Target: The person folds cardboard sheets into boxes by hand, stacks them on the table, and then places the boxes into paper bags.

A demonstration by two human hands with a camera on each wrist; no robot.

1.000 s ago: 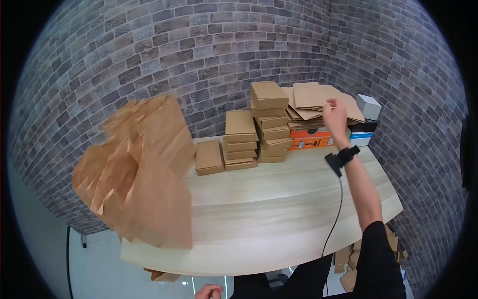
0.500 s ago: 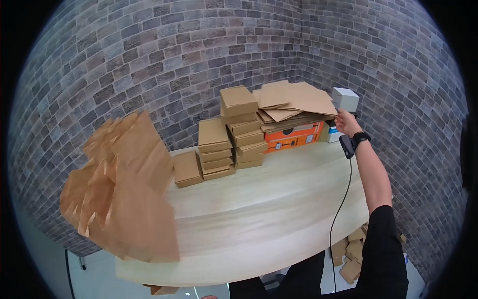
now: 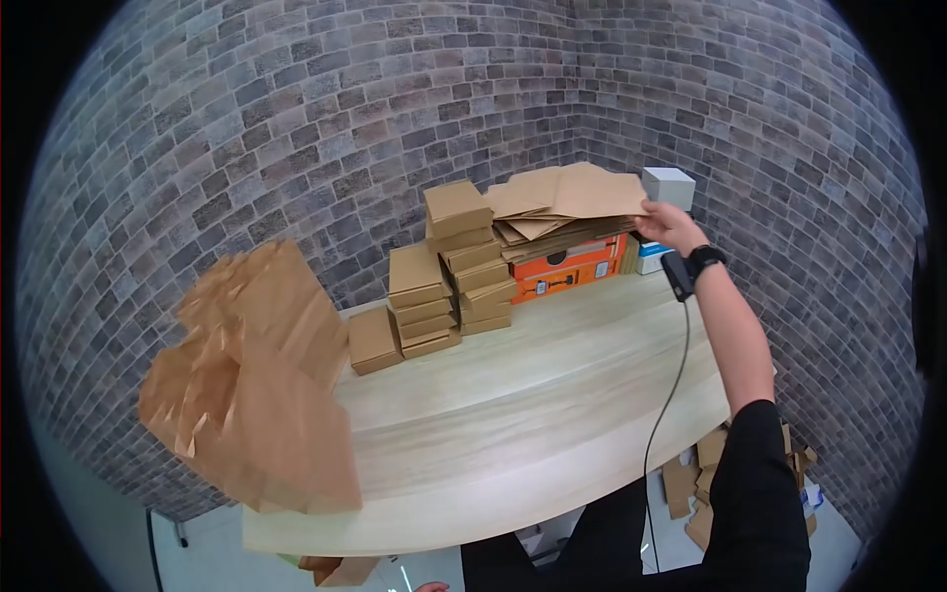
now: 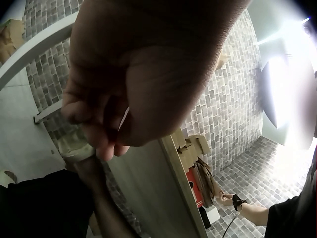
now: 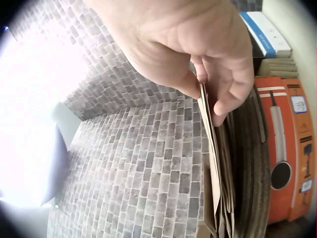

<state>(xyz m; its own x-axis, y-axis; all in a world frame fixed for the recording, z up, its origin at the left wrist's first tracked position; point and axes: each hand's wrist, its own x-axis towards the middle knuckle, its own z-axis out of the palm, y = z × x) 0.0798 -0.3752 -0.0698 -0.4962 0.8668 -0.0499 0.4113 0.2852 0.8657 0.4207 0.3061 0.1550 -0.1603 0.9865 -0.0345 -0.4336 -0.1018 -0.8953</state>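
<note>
At the right edge of a stack of flat cardboard sheets (image 3: 597,192), my right hand (image 3: 671,225) pinches the uppermost sheets. The right wrist view shows the thumb above and the fingers below the thin cardboard edge (image 5: 210,144), with more flat cardboard layered under it. Orange boxes (image 3: 567,276) bear the stack. My left hand (image 4: 148,84) hangs low in front of the table, its fingers loosely curled with nothing in them; in the head view only a sliver of it shows at the bottom edge.
Piles of small brown boxes (image 3: 419,276) stand left of the sheets. A large crumpled brown paper bag (image 3: 286,414) lies at the table's left end. Behind the right hand sits a white box (image 3: 669,185). Loose cardboard (image 3: 681,483) lies on the floor at the right.
My right hand has come from above the stack to its right edge and now pinches the top sheets. The head view has turned right; the left hand has sunk almost out of it.
</note>
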